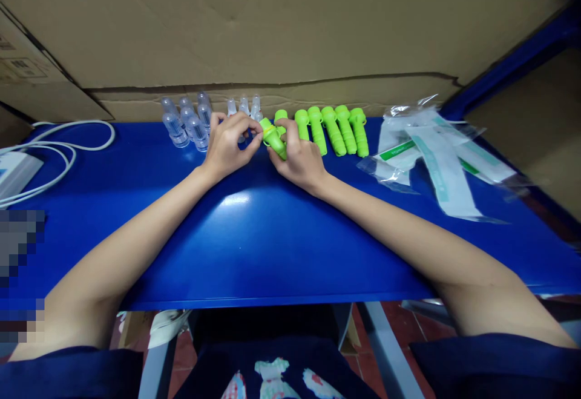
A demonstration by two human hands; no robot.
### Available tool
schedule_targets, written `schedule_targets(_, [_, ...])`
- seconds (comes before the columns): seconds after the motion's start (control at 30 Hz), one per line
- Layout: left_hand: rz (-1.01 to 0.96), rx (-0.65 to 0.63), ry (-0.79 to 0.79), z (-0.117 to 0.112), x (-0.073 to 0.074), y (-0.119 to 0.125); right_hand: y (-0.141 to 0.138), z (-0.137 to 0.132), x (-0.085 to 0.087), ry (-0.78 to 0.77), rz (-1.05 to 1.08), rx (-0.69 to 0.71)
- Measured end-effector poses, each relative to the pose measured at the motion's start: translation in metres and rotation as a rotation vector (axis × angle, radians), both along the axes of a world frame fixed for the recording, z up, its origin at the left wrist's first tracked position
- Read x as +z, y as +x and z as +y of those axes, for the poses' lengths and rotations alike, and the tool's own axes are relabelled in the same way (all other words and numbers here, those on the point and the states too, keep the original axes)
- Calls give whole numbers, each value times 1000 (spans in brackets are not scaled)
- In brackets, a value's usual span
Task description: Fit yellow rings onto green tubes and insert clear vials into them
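My right hand [302, 160] is closed around a bright green plastic tube [273, 140], which tilts with its top toward the left. Around the tube's upper end runs a thin yellowish band. My left hand [230, 143] has its thumb and index finger pinched at that end; whatever lies between the fingertips is too small to make out. Just beyond my right hand, several more ribbed green tubes with caps [334, 132] stand in a row. Left of my left hand are several clear plastic cylinders [175, 126], and behind it stand small clear pieces [244, 105], partly hidden.
Opened clear-and-white packaging [442, 163] lies on the right of the blue table [254, 241]. A white cable [72, 145] and a white box [18, 172] lie at the left. Brown cardboard [281, 29] forms a wall along the back edge.
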State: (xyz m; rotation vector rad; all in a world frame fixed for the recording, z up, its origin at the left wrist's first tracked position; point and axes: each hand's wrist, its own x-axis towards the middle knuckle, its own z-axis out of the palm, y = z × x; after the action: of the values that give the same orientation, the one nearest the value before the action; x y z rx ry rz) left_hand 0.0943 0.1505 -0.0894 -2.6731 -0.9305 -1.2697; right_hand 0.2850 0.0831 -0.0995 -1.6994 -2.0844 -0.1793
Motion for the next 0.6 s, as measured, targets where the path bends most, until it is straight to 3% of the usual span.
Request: schedule_targets(0.6, [127, 2, -11, 4, -5, 0, 2, 0, 1, 6, -98, 16])
